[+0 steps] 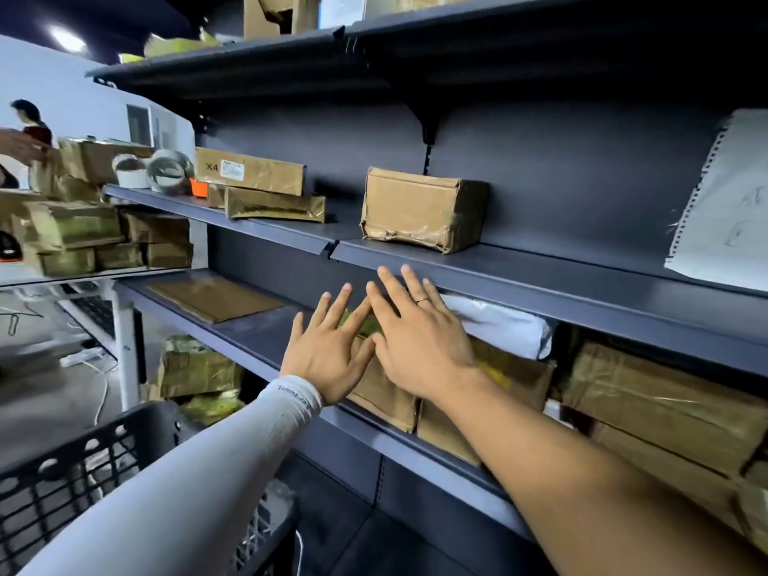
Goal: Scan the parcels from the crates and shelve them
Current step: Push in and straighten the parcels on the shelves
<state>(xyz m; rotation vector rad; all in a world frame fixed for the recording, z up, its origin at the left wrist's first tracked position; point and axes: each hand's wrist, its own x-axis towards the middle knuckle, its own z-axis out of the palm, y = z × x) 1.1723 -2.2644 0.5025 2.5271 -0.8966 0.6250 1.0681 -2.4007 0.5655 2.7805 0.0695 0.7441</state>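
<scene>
Two hands reach toward the lower shelf of a dark metal rack. The left hand, in a white sleeve, has its fingers straight and spread apart. The right hand, with a ring on one finger, is flat too, fingers splayed, their tips at the front lip of the middle shelf. Both palms cover a brown parcel standing on the lower shelf; whether they press it or only hover before it is hard to tell. Something yellow-green shows between the fingers, mostly hidden.

Behind the right hand lies one white bag, blurred, on top of a second brown parcel. Further right, stacked boxes run off the frame edge, so their number is unclear. One flat parcel lies alone to the left on the same shelf.

On the middle shelf one taped box sits apart from three slim parcels; two tape rolls stand further left. A torn paper sheet is cut off at right. One black crate fills the lower left, only partly seen.
</scene>
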